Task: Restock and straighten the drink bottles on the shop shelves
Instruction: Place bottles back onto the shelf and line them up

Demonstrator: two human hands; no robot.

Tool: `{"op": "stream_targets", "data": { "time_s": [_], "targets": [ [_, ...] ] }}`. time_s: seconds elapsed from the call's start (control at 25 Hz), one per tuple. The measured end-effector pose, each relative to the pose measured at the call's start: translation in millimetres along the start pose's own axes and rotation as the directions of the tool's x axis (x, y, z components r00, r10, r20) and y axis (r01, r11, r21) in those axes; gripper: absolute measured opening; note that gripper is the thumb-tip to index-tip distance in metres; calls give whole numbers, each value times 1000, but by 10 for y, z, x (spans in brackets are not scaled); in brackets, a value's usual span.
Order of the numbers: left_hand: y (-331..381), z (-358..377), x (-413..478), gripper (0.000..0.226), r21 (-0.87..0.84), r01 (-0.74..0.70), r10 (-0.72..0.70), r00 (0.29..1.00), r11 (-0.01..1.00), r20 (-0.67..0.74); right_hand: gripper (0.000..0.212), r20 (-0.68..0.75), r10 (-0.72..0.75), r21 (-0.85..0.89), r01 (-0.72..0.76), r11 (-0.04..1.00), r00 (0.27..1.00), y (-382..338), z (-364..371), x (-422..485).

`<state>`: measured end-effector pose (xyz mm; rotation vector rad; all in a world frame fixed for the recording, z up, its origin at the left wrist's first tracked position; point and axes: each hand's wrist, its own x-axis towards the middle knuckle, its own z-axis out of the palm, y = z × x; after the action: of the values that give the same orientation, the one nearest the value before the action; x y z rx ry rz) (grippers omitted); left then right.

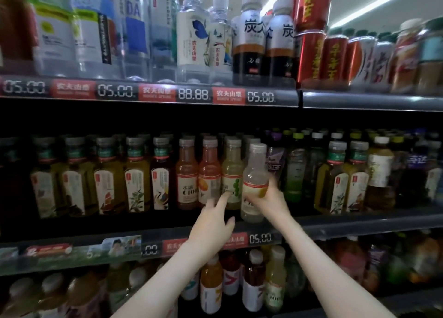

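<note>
One pale bottle (255,171) gripped by right hand (268,197); left hand (213,221), fingers straight, touches green bottle (231,169) beside C100 bottle (188,181).

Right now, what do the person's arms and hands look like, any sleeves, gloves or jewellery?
Both forearms are bare, with no sleeves in view. The left hand and right hand wear no gloves; no watch, bracelet or ring shows.

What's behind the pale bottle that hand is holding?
Behind the pale bottle, held by the right hand, grey caps of more bottles poke up, and a purple-labelled bottle shows at its right. Whatever stands directly behind it is covered.
</note>
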<state>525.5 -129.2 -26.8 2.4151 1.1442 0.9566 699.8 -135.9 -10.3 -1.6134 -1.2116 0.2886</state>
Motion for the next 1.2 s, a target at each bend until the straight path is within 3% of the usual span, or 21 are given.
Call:
{"op": "stream_targets", "data": {
  "time_s": [0.2, 0.28, 0.4, 0.48, 0.56, 0.6, 0.68, 0.76, 0.88, 1.08, 1.2],
  "targets": [
    [285, 346, 235, 66, 4, 8, -8, 1000, 1000, 14, 67, 192, -2, -89, 19, 996, 981, 222, -168, 115],
    [422, 488, 319, 70, -5, 44, -44, 999, 999, -22, 66, 221, -88, -146, 122, 982, 971, 374, -376, 118],
    [732, 722, 407, 78, 47, 172, -158, 965, 984, -210, 63, 65, -332, -272, 337, 901, 941, 609, -913, 147],
    [1019, 925, 498, 81, 127, 224, -169, 924, 966, -343, 66, -110, -535, -454, 436, 777, 838, 782, -1373, 253],
    [1291, 1101, 622, 79, 169, 168, -85, 907, 971, -412, 74, -246, -662, -620, 410, 669, 708, 927, -1732, 411],
    [1424, 1189, 692, 76, 178, 109, -26, 908, 978, -417, 77, -275, -678, -652, 386, 652, 682, 985, -1870, 478],
    [1687, 1389, 832, 72, 174, -1, 66, 929, 985, -365, 76, -296, -650, -664, 338, 667, 700, 1130, -2091, 619],
    [1898, 1573, 943, 73, 123, -62, 95, 954, 990, -284, 74, -272, -578, -657, 291, 696, 769, 1282, -2233, 713],
    [2152, 1752, 1119, 77, 59, -55, 66, 976, 997, -209, 74, -97, -504, -670, 319, 670, 858, 1496, -2334, 773],
    [2404, 1817, 1441, 90, 21, -35, 38, 989, 999, -146, 79, 4, -534, -722, 372, 584, 846, 1557, -2374, 772],
    [2405, 1824, 1510, 103, 60, -39, 47, 991, 997, -121, 77, 21, -505, -699, 373, 610, 863, 1533, -2407, 781]
  ]
}}
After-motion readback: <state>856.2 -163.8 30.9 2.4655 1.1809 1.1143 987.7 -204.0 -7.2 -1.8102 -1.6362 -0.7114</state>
